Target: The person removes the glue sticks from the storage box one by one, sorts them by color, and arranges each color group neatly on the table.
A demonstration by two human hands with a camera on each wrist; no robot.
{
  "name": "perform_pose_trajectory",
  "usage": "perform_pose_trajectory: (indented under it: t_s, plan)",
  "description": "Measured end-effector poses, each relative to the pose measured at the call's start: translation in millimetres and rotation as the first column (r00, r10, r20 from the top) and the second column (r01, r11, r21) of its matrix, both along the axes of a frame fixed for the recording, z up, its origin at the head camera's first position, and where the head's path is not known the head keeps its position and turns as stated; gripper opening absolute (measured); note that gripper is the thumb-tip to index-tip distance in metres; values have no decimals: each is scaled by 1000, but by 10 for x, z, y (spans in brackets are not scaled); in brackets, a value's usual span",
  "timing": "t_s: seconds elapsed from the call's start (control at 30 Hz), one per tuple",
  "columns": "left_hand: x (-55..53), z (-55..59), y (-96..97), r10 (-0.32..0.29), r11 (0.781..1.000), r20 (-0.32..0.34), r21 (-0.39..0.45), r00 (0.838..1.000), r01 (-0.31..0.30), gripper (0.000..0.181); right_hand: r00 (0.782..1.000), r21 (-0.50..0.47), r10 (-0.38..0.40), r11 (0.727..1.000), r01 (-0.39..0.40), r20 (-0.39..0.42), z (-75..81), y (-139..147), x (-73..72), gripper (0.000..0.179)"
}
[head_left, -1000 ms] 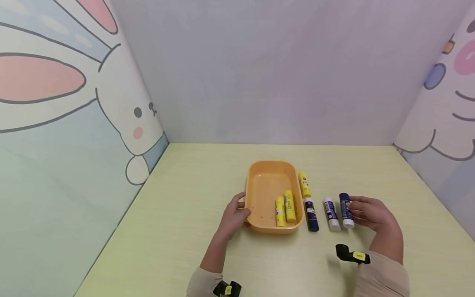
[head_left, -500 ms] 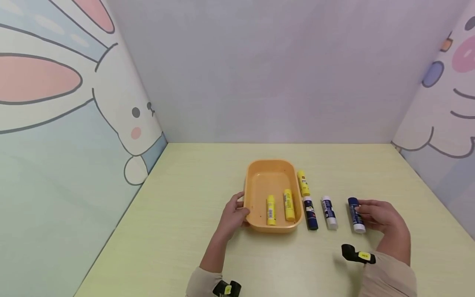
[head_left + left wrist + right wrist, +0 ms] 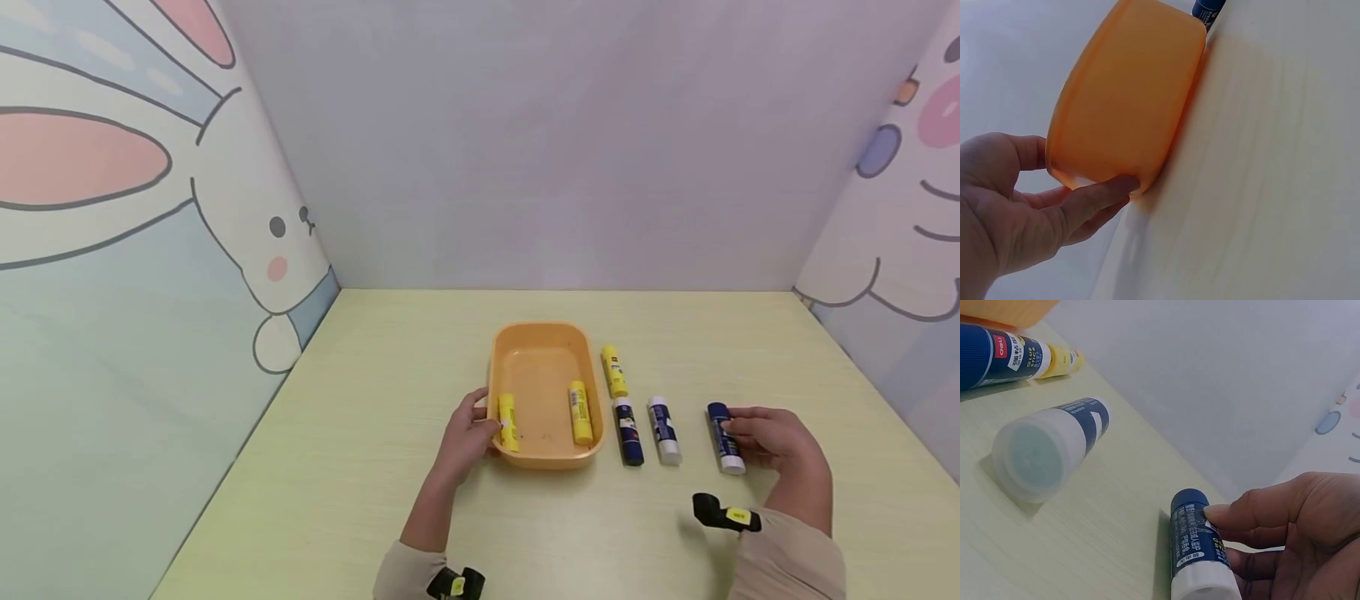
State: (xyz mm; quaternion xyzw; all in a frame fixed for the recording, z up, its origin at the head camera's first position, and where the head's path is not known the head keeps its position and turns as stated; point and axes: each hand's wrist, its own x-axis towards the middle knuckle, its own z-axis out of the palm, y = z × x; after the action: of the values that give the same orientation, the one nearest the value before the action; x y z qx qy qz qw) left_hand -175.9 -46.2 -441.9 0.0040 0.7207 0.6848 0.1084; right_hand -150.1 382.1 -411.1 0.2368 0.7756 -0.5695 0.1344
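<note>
Orange and smooth, the tray (image 3: 536, 367) is gripped by the left hand (image 3: 467, 432). The curled right hand (image 3: 772, 435) pinches a tube-shaped glue stick (image 3: 724, 440).

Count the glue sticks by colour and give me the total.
Yellow glue sticks: 3 (two in the orange tray, one on the table)
Navy-and-white glue sticks: 3 (one of them in the right hand)
Total: 6
</note>
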Motion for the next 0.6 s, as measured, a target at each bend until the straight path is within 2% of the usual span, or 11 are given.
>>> perform_pose_trajectory:
  t_s: [0.6]
  plan:
    - [-6,-7,-19,8,1000,14,-11,1000,-8,61,999,44,-46,998,46,12,-4,-32,-29,51]
